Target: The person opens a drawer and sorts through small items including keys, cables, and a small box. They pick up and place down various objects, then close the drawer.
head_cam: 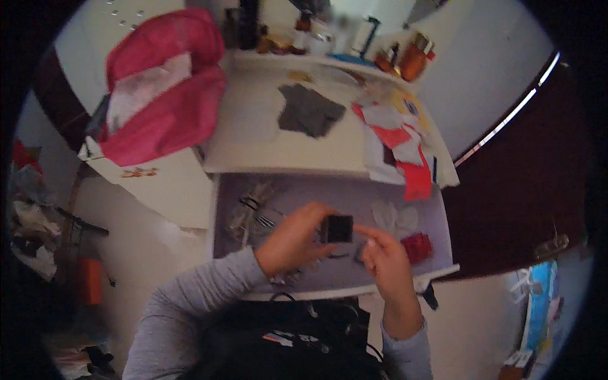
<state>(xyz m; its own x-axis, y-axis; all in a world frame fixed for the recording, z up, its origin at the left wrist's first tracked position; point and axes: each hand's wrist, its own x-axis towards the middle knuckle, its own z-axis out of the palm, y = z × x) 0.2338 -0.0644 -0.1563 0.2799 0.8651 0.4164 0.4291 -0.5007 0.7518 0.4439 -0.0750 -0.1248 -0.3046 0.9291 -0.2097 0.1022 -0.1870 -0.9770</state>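
Over the open drawer [304, 285], my left hand [297, 240] grips a small black square box [340, 228], with the fingers along its far left side and the thumb at the near side. My right hand [387, 259] is at the box's right edge. Its index fingertip touches or nearly touches the box, and the other fingers are partly curled with nothing visible in them. Below the hands, the drawer holds a clear bag with dark cords [249, 209], pale translucent pieces [394, 216] and a red item [418, 248]. Blur hides finer detail.
Above the drawer, a dresser top [247, 147] bears a dark grey cloth [308, 111] and red and white packaging [403, 142]. Bottles, including an amber one [415, 57], line the back shelf. A pink bag [166, 90] sits at left. At right is a dark door [517, 190].
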